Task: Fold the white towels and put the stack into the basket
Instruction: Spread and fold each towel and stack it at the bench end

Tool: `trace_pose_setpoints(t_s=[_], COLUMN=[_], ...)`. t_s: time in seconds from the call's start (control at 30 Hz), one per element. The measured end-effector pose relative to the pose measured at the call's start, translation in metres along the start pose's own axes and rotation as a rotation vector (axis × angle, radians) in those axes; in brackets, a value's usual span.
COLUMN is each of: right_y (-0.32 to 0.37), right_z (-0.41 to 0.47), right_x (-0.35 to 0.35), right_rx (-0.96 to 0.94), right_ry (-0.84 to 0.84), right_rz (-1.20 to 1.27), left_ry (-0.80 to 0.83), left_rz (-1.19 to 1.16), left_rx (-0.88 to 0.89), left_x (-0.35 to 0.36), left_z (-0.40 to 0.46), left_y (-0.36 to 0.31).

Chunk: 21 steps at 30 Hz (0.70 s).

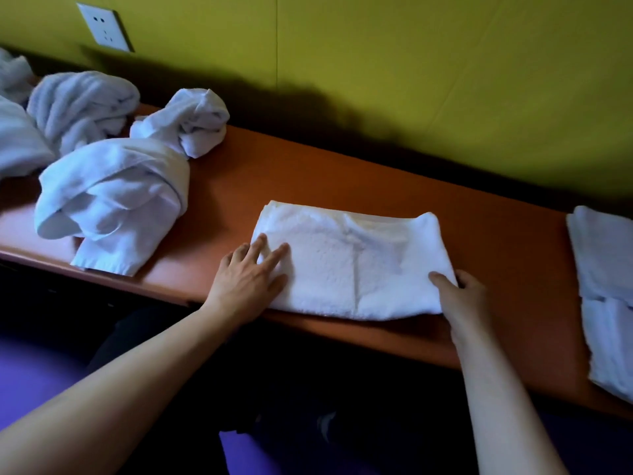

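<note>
A folded white towel [352,262] lies flat near the front edge of the orange-brown table [308,173]. My left hand [250,282] rests palm down on the towel's left end, fingers spread. At the near right corner of the towel my right hand [462,293] pinches the cloth, thumb on top and fingers underneath. Several crumpled white towels [113,186] are heaped at the left of the table. A stack of folded white towels [606,293] sits at the right edge of the view. No basket is in view.
A yellow-green wall [411,63] runs along the back of the narrow table, with a white socket [104,27] at the upper left. Below the table's front edge it is dark, with a purple floor [34,368].
</note>
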State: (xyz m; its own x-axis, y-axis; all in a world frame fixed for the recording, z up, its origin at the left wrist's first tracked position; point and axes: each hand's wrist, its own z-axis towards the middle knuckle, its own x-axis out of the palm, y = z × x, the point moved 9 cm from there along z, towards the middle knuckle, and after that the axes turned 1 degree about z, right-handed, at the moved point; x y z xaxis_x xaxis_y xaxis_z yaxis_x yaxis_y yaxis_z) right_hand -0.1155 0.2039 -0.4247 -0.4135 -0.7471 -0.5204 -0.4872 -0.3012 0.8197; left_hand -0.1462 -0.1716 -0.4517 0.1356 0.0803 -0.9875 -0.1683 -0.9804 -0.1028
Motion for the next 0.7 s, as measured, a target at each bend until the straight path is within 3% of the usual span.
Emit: trace_pose_setpoints(t_s=[0.13, 0.33, 0.43, 0.57, 0.7], right_y=[0.050, 0.132, 0.147, 0.147, 0.120], right_z=[-0.028, -0.089, -0.117, -0.139, -0.157], right_x=[0.032, 0.103, 0.141, 0.175, 0.218], right_rx=[-0.184, -0.429, -0.513, -0.530, -0.472], right_ry=[0.028, 0.134, 0.192, 0.203, 0.501], right_rz=[0.014, -0.050, -0.118, -0.278, -0.529], left_ry=[-0.089, -0.049, -0.109, -0.106, -0.064], left_rz=[-0.076, -0.516, -0.733, -0.801, -0.999], left_rx=[-0.005, -0.172, -0.261, -0.348, -0.469], left_x=[-0.015, -0.008, -0.007, -0.012, -0.007], left_z=[0.004, 0.005, 0.008, 0.008, 0.005], left_y=[-0.003, 0.021, 0.045, 0.061, 0.072])
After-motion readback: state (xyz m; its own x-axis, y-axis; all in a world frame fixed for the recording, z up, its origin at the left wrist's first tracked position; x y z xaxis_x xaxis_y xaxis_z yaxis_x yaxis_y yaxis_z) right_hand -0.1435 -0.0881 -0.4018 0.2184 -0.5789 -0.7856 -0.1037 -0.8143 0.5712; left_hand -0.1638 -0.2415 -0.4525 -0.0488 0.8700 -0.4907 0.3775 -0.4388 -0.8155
